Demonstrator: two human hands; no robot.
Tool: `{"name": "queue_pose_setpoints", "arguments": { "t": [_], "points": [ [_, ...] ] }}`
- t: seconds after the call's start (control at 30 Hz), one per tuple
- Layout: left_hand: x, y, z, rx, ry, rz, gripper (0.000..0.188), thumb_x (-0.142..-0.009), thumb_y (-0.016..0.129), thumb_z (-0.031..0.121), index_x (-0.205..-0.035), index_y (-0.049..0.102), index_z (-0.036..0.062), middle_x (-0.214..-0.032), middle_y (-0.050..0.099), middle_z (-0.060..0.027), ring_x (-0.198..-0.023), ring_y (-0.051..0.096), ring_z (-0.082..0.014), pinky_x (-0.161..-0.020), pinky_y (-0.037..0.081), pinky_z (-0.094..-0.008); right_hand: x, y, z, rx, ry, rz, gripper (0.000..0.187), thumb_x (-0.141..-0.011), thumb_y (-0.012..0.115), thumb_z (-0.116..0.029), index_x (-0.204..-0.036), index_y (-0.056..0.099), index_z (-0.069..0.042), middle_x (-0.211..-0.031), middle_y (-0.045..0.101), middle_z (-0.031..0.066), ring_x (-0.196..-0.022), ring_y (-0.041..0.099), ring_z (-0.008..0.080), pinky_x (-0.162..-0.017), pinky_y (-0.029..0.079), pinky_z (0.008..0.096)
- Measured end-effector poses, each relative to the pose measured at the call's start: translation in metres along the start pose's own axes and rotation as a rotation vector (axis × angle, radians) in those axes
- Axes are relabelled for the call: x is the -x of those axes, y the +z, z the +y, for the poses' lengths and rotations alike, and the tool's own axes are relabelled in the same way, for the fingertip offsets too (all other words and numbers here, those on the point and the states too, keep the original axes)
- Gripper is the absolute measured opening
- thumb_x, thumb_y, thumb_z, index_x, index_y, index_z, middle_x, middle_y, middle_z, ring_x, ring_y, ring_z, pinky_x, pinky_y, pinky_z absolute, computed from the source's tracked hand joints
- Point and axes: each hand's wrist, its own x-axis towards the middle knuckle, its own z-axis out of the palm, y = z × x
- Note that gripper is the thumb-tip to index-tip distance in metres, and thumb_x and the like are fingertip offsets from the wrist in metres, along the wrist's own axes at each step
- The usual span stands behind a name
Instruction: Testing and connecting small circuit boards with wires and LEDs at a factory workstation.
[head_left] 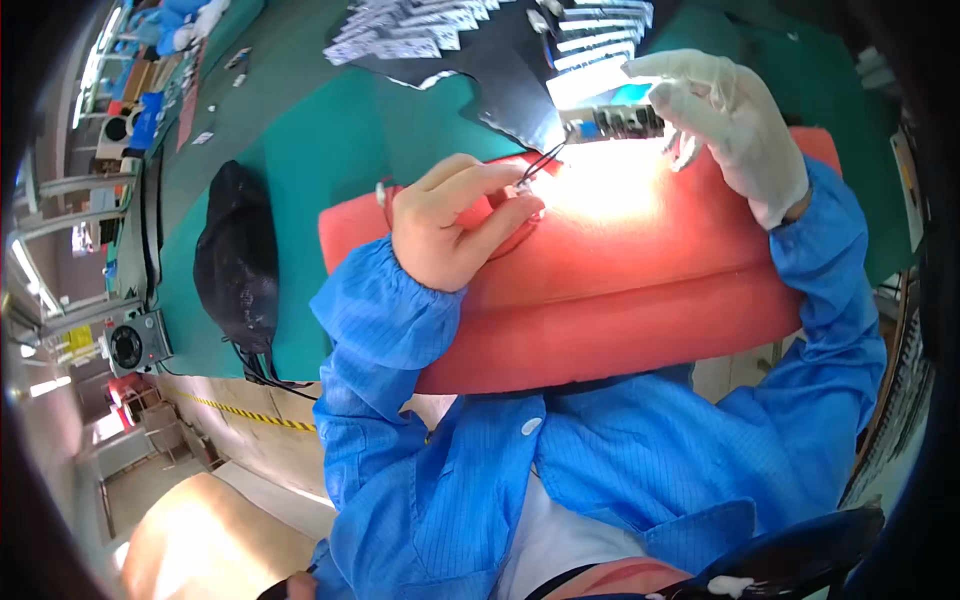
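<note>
My bare left hand point(455, 215) pinches a small connector at the end of thin black wires point(543, 163) between thumb and forefinger. The wires run up to a narrow circuit board point(615, 123) carrying dark blocks and a blue part. My right hand point(735, 120), in a white glove, has its fingers curled around the right end of this board; the exact contact is partly hidden. Both hands are above a red padded cushion point(620, 290), where strong light washes out the surface under the board. A thin red wire point(515, 243) hangs below my left fingers.
A green mat point(310, 130) covers the table. Beyond the cushion lie a black sheet point(510, 85) and rows of pale strips point(410, 30). A dark cloth bundle point(237, 260) rests to the left. At lower left another person's hand point(300, 585) shows at the frame edge.
</note>
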Motion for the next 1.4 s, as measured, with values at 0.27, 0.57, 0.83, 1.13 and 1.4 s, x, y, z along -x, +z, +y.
{"name": "queue_pose_setpoints", "arguments": {
  "t": [0.27, 0.57, 0.83, 1.13, 1.4],
  "points": [
    [-0.033, -0.066, -0.069, 0.588, -0.268, 0.796, 0.017, -0.087, 0.061, 0.011, -0.095, 0.065, -0.0028, -0.081, 0.065, -0.0072, -0.069, 0.06, -0.0122, -0.062, 0.047, -0.0242, -0.029, 0.019, 0.004, 0.905, -0.698, 0.188, 0.031, -0.068, 0.071, -0.008, -0.097, 0.063, -0.012, -0.113, 0.056, 0.0041, -0.108, 0.051, 0.0255, -0.085, 0.047, 0.0364],
    [-0.025, -0.019, -0.037, 0.105, 0.013, 0.481, 0.026, -0.074, 0.067, -0.001, -0.099, 0.065, 0.0036, -0.09, 0.066, -0.0087, -0.08, 0.062, -0.018, -0.072, 0.05, -0.0284, -0.036, 0.025, -0.013, 0.651, -0.862, 0.094, 0.013, -0.069, 0.068, -0.002, -0.076, 0.058, -0.007, -0.091, 0.063, 0.0038, -0.095, 0.059, 0.0266, -0.083, 0.048, 0.0362],
    [-0.016, 0.02, -0.023, -0.126, 0.253, 0.126, 0.015, -0.07, 0.072, 0.019, -0.082, 0.068, 0.0104, -0.082, 0.059, -0.0091, -0.08, 0.059, -0.0278, -0.065, 0.049, -0.0367, 0.015, 0.038, -0.049, -0.303, 0.158, -0.186, 0.019, -0.079, 0.054, 0.001, -0.098, 0.055, -0.004, -0.093, 0.056, 0.007, -0.073, 0.056, 0.0135, -0.06, 0.046, 0.0231],
    [-0.006, 0.025, -0.008, 0.337, 0.008, 0.217, 0.019, -0.071, 0.073, 0.021, -0.079, 0.068, 0.0044, -0.073, 0.066, -0.0098, -0.067, 0.065, -0.0242, -0.058, 0.05, -0.0319, 0.02, -0.001, 0.011, -0.249, -0.142, -0.162, 0.043, -0.08, 0.063, -0.022, -0.119, 0.053, -0.006, -0.126, 0.049, 0.0141, -0.093, 0.057, 0.0189, -0.079, 0.047, 0.028],
    [-0.014, 0.038, -0.015, 0.072, 0.167, 0.216, 0.021, -0.071, 0.07, 0.027, -0.08, 0.065, 0.0086, -0.081, 0.064, -0.0088, -0.08, 0.062, -0.0278, -0.069, 0.05, -0.0385, 0.024, -0.013, 0.022, -0.075, -0.362, -0.028, 0.032, -0.078, 0.058, 0.001, -0.11, 0.056, 0.001, -0.123, 0.052, 0.0138, -0.098, 0.058, 0.0218, -0.083, 0.048, 0.0297]
  ]
}}
